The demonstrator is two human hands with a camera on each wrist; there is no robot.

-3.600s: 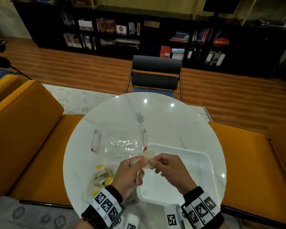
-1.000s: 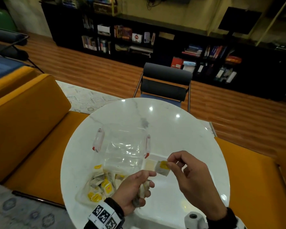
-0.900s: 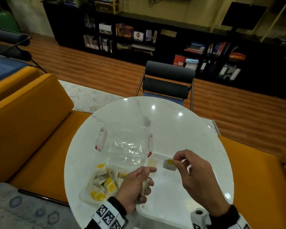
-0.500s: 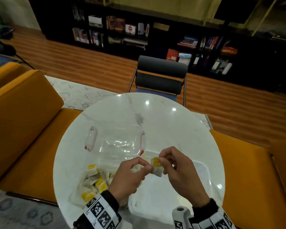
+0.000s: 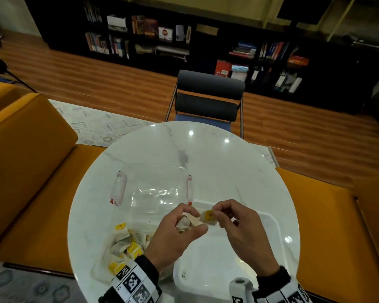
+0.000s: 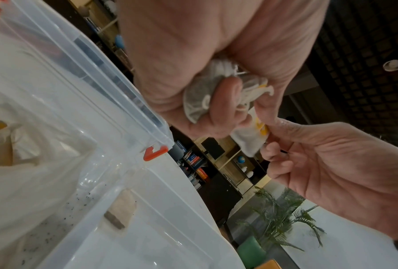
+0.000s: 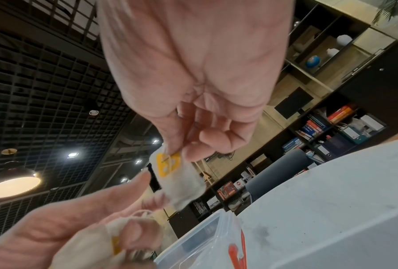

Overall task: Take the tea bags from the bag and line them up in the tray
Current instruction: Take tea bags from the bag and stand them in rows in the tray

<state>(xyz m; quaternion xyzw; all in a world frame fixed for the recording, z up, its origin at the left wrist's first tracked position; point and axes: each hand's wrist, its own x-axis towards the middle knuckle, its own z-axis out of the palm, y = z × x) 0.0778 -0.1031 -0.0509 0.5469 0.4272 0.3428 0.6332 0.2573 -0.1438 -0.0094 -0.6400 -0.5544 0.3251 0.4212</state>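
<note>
Over the white tray (image 5: 271, 219) at six o'clock on the round marble bench (image 5: 228, 167), the right hand (image 5: 241, 232) pinches one tea bag (image 5: 208, 217) by its yellow tag. The left hand (image 5: 173, 237) has its fingers (image 6: 225, 98) clenched round a bunch of tea bags (image 6: 197, 102) (strings tangled). More lie in the plastic bag (image 5: 118, 250) at eight o'clock, a clear container (image 5: 155, 189) behind it.

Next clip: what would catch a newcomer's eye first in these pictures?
Two hands meet over the round white table: the right hand pinches a tea bag with a yellow tag, and the left hand grips a small bunch of tea bags. At the near left lies a clear plastic bag of yellow-tagged tea bags, beside the white tray under the hands.
</note>
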